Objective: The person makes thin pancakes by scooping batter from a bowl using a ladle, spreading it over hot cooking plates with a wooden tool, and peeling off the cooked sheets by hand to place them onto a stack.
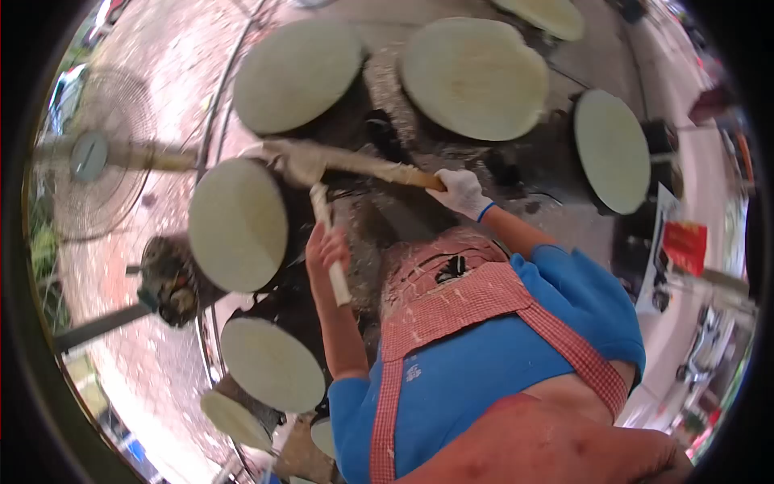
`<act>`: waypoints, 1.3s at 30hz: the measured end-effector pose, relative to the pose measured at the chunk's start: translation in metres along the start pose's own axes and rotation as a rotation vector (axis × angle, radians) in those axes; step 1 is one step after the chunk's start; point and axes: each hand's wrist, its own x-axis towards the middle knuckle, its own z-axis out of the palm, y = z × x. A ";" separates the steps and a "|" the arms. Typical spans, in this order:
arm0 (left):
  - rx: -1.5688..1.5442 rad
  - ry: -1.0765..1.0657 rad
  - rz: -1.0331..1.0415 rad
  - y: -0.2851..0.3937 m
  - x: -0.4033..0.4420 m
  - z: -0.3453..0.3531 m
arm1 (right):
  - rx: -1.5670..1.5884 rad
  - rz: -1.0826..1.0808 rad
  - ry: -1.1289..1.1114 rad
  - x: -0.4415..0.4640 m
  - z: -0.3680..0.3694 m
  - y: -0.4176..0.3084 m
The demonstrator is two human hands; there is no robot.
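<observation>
My left hand (pixel 328 248) is bare and closed around a pale, straight wooden stick (pixel 339 282) crusted with whitish paste. The stick's upper end is close to a paste-coated tool (pixel 302 164); I cannot tell whether they touch. In a white glove with a blue cuff, my right hand (pixel 461 194) grips the bare wooden end of that tool's long handle (pixel 387 170). Its far end is wider, smeared and blurred, near a round pale disc (pixel 239 224) at the left. The tool's exact kind is unclear.
Round discs coated pale surround me, including discs at the upper left (pixel 298 77), top (pixel 476 78), right (pixel 612 152) and lower left (pixel 272 365). A large fan (pixel 90 156) stands at far left, above a dirty motor-like unit (pixel 169 282). A red packet (pixel 685 247) is at right.
</observation>
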 end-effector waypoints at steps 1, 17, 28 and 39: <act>-0.016 0.007 0.068 -0.016 -0.003 -0.011 | -0.074 -0.085 -0.008 -0.005 -0.013 0.020; -0.092 0.095 0.432 -0.109 -0.057 -0.088 | -0.640 -0.591 -0.451 0.076 -0.126 0.183; -0.001 0.100 0.616 -0.118 -0.076 -0.104 | -0.410 -0.672 0.125 0.270 -0.224 0.147; -0.050 -0.148 0.667 -0.159 0.035 -0.092 | 0.053 0.260 0.300 0.419 -0.395 0.237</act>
